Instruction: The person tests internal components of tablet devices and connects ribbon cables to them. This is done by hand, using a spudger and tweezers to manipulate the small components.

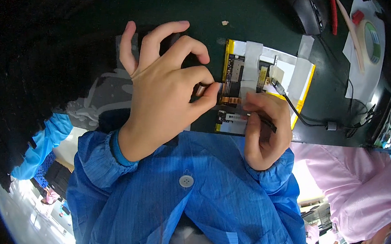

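My left hand (166, 80) pinches a small flat ribbon cable (222, 86) between thumb and index finger at the board's left edge; its other fingers are spread. My right hand (273, 128) is closed round a slim black tool (269, 124), its tip near the lower part of the board. Beneath both hands lies a circuit board (235, 70) on a white panel with yellow edges (310, 80). An orange-brown flex strip (230, 100) crosses the board. Clear tape strips (253, 57) run over the panel. A cable plug (278, 87) rests on it, beside my right hand.
A black mouse (307, 14) sits at the far right, its cord running down the dark table. Beyond it lie a tape roll (371, 42) and a pale stick (355, 40) on white paper. A small scrap (225, 23) lies far off. Someone in pink (360, 181) sits at the right.
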{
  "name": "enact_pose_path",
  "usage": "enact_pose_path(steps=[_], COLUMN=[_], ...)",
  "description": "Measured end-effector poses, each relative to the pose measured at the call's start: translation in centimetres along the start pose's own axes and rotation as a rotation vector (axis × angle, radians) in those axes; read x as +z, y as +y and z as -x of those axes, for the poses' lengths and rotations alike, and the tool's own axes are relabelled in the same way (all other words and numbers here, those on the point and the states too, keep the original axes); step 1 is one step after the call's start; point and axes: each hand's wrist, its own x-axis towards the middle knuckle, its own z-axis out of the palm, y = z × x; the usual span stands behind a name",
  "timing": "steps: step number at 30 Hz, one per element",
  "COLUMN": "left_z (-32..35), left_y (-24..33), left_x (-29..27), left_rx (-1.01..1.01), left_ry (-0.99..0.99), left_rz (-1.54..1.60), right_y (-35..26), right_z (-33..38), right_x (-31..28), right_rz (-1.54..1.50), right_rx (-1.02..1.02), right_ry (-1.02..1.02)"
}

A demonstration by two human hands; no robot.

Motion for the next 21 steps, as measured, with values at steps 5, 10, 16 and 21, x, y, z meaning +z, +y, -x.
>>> enact_pose_path(steps=[5,10,16,21], left_z=[0.04,-0.14,-0.42,-0.26], left_y=[0.02,0.17,0.34,0.34], left_x=[0.3,0.31,0.16,0.47], left_rx=[0.005,0.008,0.005,0.001], left_ry=[0.022,0.019,0.006,-0.008], left_rz=[-0.018,-0.009,-0.019,-0.015], right_y=[0.13,0.07,-0.03,0.29], right_z=[-0.05,-0.24,-0.35,-0.17], right_x=[-0.02,-0.21,-0.29,-0.68], right_rz=[-0.007,0.02,0.032,0.064], right_rx=[-0.012,-0.04,-0.043,-0.048], right_ry=[-0.001,-0.005,0.005,-0.004])
